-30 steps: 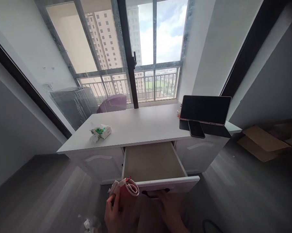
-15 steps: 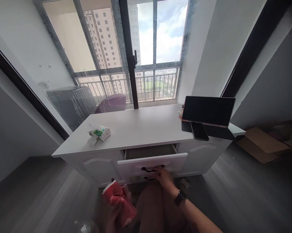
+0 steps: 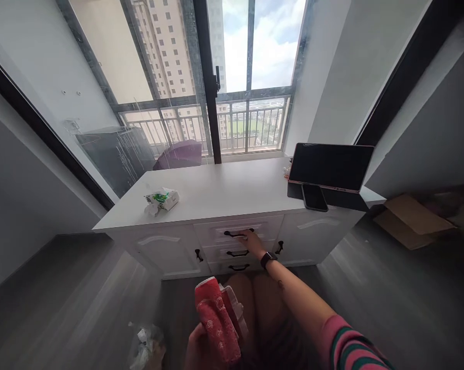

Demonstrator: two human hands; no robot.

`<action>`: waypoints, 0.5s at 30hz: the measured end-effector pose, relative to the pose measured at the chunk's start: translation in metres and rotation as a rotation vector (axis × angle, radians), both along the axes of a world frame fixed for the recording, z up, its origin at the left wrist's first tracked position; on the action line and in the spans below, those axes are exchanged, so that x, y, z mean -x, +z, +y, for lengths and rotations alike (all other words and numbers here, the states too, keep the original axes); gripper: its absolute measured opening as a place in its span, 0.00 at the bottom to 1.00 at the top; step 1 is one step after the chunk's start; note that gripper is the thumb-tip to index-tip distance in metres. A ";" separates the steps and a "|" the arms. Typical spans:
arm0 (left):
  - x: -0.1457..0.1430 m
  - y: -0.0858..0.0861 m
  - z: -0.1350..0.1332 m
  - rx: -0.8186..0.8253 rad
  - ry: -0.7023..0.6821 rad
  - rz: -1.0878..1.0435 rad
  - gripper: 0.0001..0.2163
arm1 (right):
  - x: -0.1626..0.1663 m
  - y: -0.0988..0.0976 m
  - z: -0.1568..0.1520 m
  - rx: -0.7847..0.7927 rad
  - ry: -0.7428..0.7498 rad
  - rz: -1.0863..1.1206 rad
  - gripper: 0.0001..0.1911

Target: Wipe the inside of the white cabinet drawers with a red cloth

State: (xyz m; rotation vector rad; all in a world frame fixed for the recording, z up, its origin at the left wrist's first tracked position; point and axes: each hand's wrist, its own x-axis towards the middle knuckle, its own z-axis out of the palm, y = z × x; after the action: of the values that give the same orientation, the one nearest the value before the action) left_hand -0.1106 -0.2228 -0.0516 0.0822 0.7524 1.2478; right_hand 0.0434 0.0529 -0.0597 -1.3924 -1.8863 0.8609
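Observation:
My right hand (image 3: pixel 251 243), with a dark watch on the wrist, is at the black handle (image 3: pixel 234 234) of the top drawer (image 3: pixel 212 231), its fingers closed around the handle's right part. That drawer sits flush in the white cabinet (image 3: pixel 162 259). Low in front of the cabinet, my left hand (image 3: pixel 199 341) grips a folded red cloth (image 3: pixel 218 324) with a pale pattern and white edges, perhaps a towel. The cloth hides most of the left fingers. Two more drawers with black handles lie below the top one.
On the cabinet top are a tissue pack (image 3: pixel 163 199) at left, and a tablet (image 3: pixel 331 167) with a phone (image 3: pixel 314 198) at right. A plastic bag (image 3: pixel 149 347) lies on the floor at lower left. An open cardboard box (image 3: pixel 413 221) stands at right. A window is behind.
The top drawer was pulled out and is now pushed in, my right hand still at its handle. My left hand has brought the red cloth to the right.

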 end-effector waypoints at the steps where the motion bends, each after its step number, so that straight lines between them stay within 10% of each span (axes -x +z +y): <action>1: 0.000 0.000 -0.005 0.012 -0.045 -0.095 0.15 | 0.002 0.002 -0.006 -0.004 -0.017 0.011 0.13; 15: -0.042 0.003 -0.039 0.072 0.048 0.268 0.16 | -0.048 -0.027 -0.287 0.324 -0.103 0.617 0.26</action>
State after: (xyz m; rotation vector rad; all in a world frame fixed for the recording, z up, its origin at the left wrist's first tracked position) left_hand -0.0683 -0.2620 -0.0487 0.1760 1.0355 1.2678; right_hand 0.0910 -0.2342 -0.0866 -1.1989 -1.2339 1.3982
